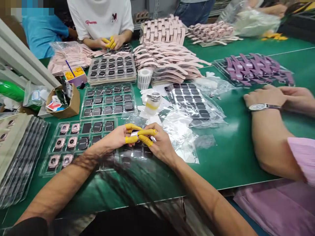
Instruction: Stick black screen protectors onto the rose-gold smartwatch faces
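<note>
My left hand [119, 137] and my right hand [158, 141] meet over the middle of the bench, with yellow finger cots on several fingertips. Between them they pinch a small watch case [134, 133]; its pale side shows, and the fingers hide most of the rest. Below and left of my hands lies a clear tray [55, 126] with pink watch cases [72, 143] in its left columns and dark square pieces [97, 126] further right. Just under my fingers is a sheet of dark squares [136, 152], partly covered by my hands.
Stacked trays [22, 157] stand at the left. Behind my hands are a pump bottle [153, 103], a label roll [144, 78] and crumpled white film [180, 137]. Pink straps [167, 60] pile up at the back. A co-worker's arm [270, 131] rests at the right.
</note>
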Tool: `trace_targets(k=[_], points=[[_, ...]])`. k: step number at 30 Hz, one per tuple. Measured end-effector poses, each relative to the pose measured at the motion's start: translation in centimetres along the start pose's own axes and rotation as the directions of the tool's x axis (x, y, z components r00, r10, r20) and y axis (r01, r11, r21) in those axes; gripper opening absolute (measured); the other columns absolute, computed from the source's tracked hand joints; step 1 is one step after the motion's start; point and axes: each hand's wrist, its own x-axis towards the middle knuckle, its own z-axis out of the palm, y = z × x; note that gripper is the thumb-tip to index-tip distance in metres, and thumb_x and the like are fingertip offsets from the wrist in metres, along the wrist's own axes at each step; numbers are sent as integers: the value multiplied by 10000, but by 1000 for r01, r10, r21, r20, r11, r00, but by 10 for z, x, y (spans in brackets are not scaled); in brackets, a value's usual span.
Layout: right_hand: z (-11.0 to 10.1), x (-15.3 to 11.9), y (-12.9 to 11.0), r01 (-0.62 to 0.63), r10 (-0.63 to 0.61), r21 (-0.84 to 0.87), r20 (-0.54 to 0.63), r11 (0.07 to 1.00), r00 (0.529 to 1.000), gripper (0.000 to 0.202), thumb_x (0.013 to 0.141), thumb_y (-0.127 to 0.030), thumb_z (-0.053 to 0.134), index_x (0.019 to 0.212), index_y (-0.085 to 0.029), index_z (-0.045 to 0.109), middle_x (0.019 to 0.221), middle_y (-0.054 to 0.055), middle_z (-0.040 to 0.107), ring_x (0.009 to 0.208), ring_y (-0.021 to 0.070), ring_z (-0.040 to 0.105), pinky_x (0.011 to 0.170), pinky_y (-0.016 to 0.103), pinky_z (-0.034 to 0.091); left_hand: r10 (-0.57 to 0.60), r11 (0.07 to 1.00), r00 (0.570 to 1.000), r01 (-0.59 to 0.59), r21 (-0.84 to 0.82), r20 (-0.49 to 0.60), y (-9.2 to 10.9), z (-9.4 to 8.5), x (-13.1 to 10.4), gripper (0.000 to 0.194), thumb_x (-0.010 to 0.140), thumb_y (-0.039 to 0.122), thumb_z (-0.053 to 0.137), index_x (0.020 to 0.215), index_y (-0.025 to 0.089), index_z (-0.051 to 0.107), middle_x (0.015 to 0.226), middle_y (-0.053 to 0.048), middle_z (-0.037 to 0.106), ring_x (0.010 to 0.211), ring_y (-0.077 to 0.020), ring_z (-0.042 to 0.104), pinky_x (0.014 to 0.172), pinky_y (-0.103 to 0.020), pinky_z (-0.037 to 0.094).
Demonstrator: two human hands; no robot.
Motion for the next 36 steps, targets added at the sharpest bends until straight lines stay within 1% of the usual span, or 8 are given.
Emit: trace_targets(k=[3, 7, 10, 14, 20, 25, 30, 36], points=[[-3, 4, -6, -55, 56, 28, -24, 998, 998, 262, 955, -488, 695, 849, -248, 699, 977, 42, 642, 813, 169, 623, 693, 325, 540, -32, 999, 999, 32, 3, 28, -2, -8, 0, 712, 550, 252, 1003, 1184, 158, 693, 822, 28, 662, 628, -69, 543, 602, -218, 471], [-34, -5, -10, -337, 351, 115, -137, 934, 926, 374, 959, -627, 612, 932, -256, 650, 770, -11, 598, 614, 145, 534, 612, 324, 477, 0, 999, 999, 3, 46, -54, -2, -5, 1, 734, 530, 209, 1003, 1196, 154, 700, 701, 90, 531, 574, -35, 412, 586, -196, 417], [-63, -20, -7, -487, 428, -320, -239, 813, 872, 325, 930, -548, 658, 986, -234, 720, 822, 43, 648, 705, 202, 565, 664, 368, 468, 56, 997, 992, -49, 65, -114, -2, 0, 3, 703, 533, 187, 998, 1167, 163, 695, 670, 96, 512, 606, -54, 445, 639, -210, 453], [-72, -18, 6, -296, 190, -742, -226, 602, 955, 322, 971, -441, 605, 1103, -201, 774, 1036, 145, 674, 975, 306, 593, 841, 456, 493, 104, 993, 982, -95, 66, -158, -6, 2, 5, 703, 514, 157, 989, 1147, 183, 685, 676, 75, 578, 648, -98, 549, 675, -248, 499], [-57, 18, 16, -31, 108, -738, 57, 675, 992, 190, 950, -357, 681, 836, -208, 707, 1374, 207, 623, 1281, 398, 487, 988, 563, 398, 142, 989, 968, -133, 58, -205, -11, 4, 5, 704, 507, 135, 977, 1151, 177, 695, 791, 24, 693, 698, -126, 656, 729, -287, 563], [-34, 27, 0, 244, -126, -486, 263, 839, 957, 177, 1013, -337, 590, 887, -239, 665, 1025, 69, 711, 993, 234, 581, 927, 443, 375, 123, 991, 975, -113, 67, -183, -16, 5, 7, 667, 515, 166, 972, 1134, 173, 725, 751, 17, 700, 684, -147, 671, 688, -287, 553], [-11, 26, 1, 176, -81, -565, 189, 806, 979, 197, 1011, -384, 623, 929, -234, 720, 876, 51, 675, 889, 230, 541, 842, 411, 322, 116, 992, 966, -99, 84, -231, -21, 4, 9, 638, 528, 167, 954, 1124, 166, 727, 718, 18, 703, 664, -150, 671, 663, -282, 542], [-25, 26, 7, 72, -10, -571, 111, 818, 994, 216, 1011, -399, 603, 904, -253, 719, 883, 76, 676, 882, 260, 569, 842, 443, 408, 178, 982, 957, -158, 106, -230, -19, 5, 9, 632, 500, 199, 986, 1081, 162, 741, 839, -26, 746, 676, -138, 658, 660, -283, 553]])
